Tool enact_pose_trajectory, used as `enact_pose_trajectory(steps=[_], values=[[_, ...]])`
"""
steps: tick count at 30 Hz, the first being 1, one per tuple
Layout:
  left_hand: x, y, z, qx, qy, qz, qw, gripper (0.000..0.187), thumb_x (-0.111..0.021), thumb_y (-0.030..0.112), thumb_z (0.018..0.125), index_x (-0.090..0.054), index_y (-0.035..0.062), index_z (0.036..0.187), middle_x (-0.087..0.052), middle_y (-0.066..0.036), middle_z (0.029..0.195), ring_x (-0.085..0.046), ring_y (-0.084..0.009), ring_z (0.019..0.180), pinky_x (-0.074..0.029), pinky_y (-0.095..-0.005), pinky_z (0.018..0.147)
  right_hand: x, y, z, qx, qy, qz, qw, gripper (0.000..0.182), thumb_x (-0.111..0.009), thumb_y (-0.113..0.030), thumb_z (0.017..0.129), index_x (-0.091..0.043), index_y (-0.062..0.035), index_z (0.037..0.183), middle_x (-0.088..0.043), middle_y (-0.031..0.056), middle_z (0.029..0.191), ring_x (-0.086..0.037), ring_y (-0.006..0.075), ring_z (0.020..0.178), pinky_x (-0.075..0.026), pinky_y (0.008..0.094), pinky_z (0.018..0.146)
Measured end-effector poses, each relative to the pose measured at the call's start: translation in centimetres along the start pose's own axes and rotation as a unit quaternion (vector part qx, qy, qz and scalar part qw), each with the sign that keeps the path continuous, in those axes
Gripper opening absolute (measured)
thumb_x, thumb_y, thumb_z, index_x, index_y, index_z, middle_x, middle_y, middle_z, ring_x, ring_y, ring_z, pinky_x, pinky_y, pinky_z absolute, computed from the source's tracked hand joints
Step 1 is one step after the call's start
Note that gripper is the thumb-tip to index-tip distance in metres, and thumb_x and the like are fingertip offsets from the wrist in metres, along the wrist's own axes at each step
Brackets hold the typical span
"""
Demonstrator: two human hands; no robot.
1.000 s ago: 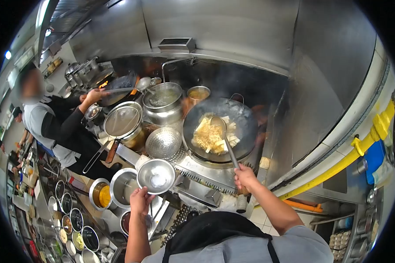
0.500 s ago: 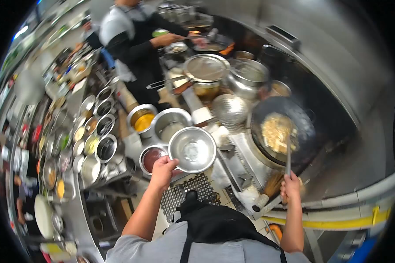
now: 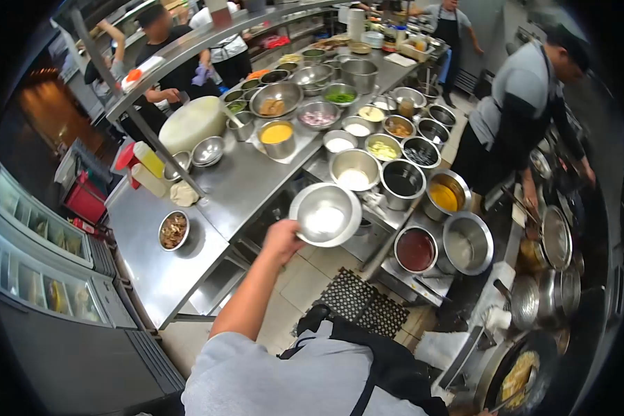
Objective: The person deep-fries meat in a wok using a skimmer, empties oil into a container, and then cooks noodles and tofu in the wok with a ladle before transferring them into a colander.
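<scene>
My left hand (image 3: pixel 283 242) grips the rim of an empty metal bowl (image 3: pixel 326 215) and holds it out over the floor beside the steel counter. At the bottom right edge, only a sliver of my right hand (image 3: pixel 487 412) shows, at the handle of a long-handled ladle (image 3: pixel 514 398). The ladle reaches into a dark wok (image 3: pixel 549 367) with pale yellow food (image 3: pixel 519 378) in it. Most of the right hand is cut off by the frame.
A steel counter (image 3: pixel 236 187) carries a small bowl of brown food (image 3: pixel 174 230) and several ingredient pots. Pots of red sauce (image 3: pixel 415 249) and orange liquid (image 3: pixel 445 197) stand on the right. A co-worker (image 3: pixel 523 97) stands at the stove. A perforated black mat (image 3: pixel 360 302) covers part of the floor.
My view has swung left, from the stove towards the counter. The bowl in my left hand now faces the counter side. The wok and right hand have shifted to the lower right edge.
</scene>
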State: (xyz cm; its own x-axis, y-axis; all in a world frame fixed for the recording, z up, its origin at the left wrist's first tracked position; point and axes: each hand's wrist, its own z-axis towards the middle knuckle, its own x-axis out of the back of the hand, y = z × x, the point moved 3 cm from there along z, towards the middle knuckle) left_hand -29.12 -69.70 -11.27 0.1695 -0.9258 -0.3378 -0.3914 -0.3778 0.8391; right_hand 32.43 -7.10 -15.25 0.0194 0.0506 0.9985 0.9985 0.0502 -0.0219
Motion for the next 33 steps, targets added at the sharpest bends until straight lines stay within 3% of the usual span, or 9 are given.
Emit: enact_pose_trajectory(steps=[4, 6, 8, 13, 19, 23, 26, 29, 33], values=[[13.0, 6.2, 6.9, -0.112, 0.128, -0.127, 0.977, 0.013, -0.053, 0.003, 0.083, -0.050, -0.0016, 0.095, -0.054, -0.012, 0.090, -0.058, -0.0244, 0.083, -0.055, -0.0418, 0.073, 10.3, -11.6, -8.2, -0.056, 0.055, -0.070, 0.994, 0.078, -0.055, -0.055, 0.081, -0.039, -0.0012, 0.136, -0.038, 0.0285, 0.136, -0.046, 0.0400, 0.119, -0.041, 0.0459, 0.096], [17.8, 9.9, 12.1, -0.180, 0.138, -0.151, 0.962, 0.010, -0.053, 0.007, 0.088, -0.050, -0.0017, 0.092, -0.054, -0.013, 0.090, -0.058, -0.0249, 0.081, -0.056, -0.0397, 0.073, 8.4, -12.1, -2.7, 0.201, 0.124, 0.010, 0.972, 0.089, -0.057, -0.059, 0.079, -0.028, -0.0031, 0.142, -0.024, 0.0276, 0.145, -0.030, 0.0391, 0.132, -0.033, 0.0551, 0.100], [20.8, 13.3, 18.3, -0.220, 0.156, -0.224, 0.936, 0.010, -0.053, 0.007, 0.089, -0.050, -0.0027, 0.092, -0.054, -0.013, 0.089, -0.059, -0.0247, 0.077, -0.056, -0.0374, 0.070, 12.7, -21.5, -8.8, 0.043, 0.101, -0.129, 0.986, 0.071, -0.067, -0.014, 0.077, -0.033, 0.0025, 0.137, -0.045, 0.0257, 0.132, -0.045, 0.0393, 0.121, -0.034, 0.0419, 0.102], [23.5, 18.0, 25.5, -0.172, 0.261, -0.277, 0.909, 0.012, -0.056, 0.007, 0.088, -0.051, -0.0032, 0.093, -0.055, -0.013, 0.087, -0.059, -0.0249, 0.072, -0.055, -0.0360, 0.065, 6.1, -26.7, -7.2, 0.218, 0.107, 0.092, 0.966, 0.076, -0.069, -0.013, 0.075, -0.029, 0.0020, 0.138, -0.030, 0.0296, 0.138, -0.029, 0.0423, 0.129, -0.026, 0.0414, 0.107], [27.8, 17.0, 31.0, -0.150, 0.326, -0.251, 0.899, 0.021, -0.058, 0.010, 0.088, -0.052, -0.0013, 0.104, -0.058, -0.012, 0.087, -0.058, -0.0251, 0.062, -0.053, -0.0384, 0.056, 5.1, -25.5, -13.8, 0.166, -0.021, 0.063, 0.984, 0.080, -0.073, -0.019, 0.070, -0.034, 0.0023, 0.137, -0.037, 0.0305, 0.134, -0.034, 0.0421, 0.128, -0.029, 0.0407, 0.107], [34.2, 12.5, 38.6, -0.223, 0.050, -0.011, 0.973, 0.015, -0.044, 0.021, 0.091, -0.048, 0.0071, 0.092, -0.048, -0.009, 0.075, -0.051, -0.0251, 0.069, -0.048, -0.0387, 0.063, 4.6, -21.4, -16.6, 0.121, -0.037, 0.066, 0.990, 0.076, -0.071, -0.026, 0.072, -0.038, 0.0089, 0.131, -0.041, 0.0298, 0.133, -0.037, 0.0419, 0.126, -0.030, 0.0412, 0.107], [21.8, 11.4, 28.1, -0.084, 0.005, -0.127, 0.988, 0.039, -0.045, 0.037, 0.095, -0.046, 0.0010, 0.109, -0.053, -0.015, 0.113, -0.055, -0.0189, 0.103, -0.054, -0.0311, 0.078, 6.4, -18.6, -16.6, 0.044, -0.037, 0.061, 0.996, 0.060, -0.063, -0.031, 0.077, -0.049, 0.0024, 0.125, -0.053, 0.0271, 0.120, -0.048, 0.0378, 0.116, -0.038, 0.0428, 0.099], [5.8, 6.3, 16.7, 0.067, -0.153, -0.033, 0.985, 0.033, -0.053, 0.036, 0.091, -0.057, 0.0036, 0.094, -0.064, -0.007, 0.070, -0.055, -0.0108, 0.046, -0.047, -0.0182, 0.038, 7.5, -11.9, -12.5, -0.048, 0.109, 0.088, 0.989, 0.055, -0.058, -0.027, 0.082, -0.045, 0.0005, 0.128, -0.055, 0.0254, 0.112, -0.053, 0.0393, 0.105, -0.044, 0.0452, 0.089], [-12.3, -1.7, 6.2, 0.150, -0.427, 0.236, 0.860, 0.032, -0.051, 0.029, 0.091, -0.055, 0.0006, 0.105, -0.066, -0.014, 0.076, -0.049, -0.0103, 0.041, -0.034, -0.0180, 0.032, 11.3, -9.9, -9.5, -0.261, 0.125, 0.070, 0.955, 0.075, -0.061, -0.040, 0.082, -0.030, 0.0044, 0.135, -0.045, 0.0257, 0.125, -0.050, 0.0411, 0.112, -0.044, 0.0443, 0.091]])
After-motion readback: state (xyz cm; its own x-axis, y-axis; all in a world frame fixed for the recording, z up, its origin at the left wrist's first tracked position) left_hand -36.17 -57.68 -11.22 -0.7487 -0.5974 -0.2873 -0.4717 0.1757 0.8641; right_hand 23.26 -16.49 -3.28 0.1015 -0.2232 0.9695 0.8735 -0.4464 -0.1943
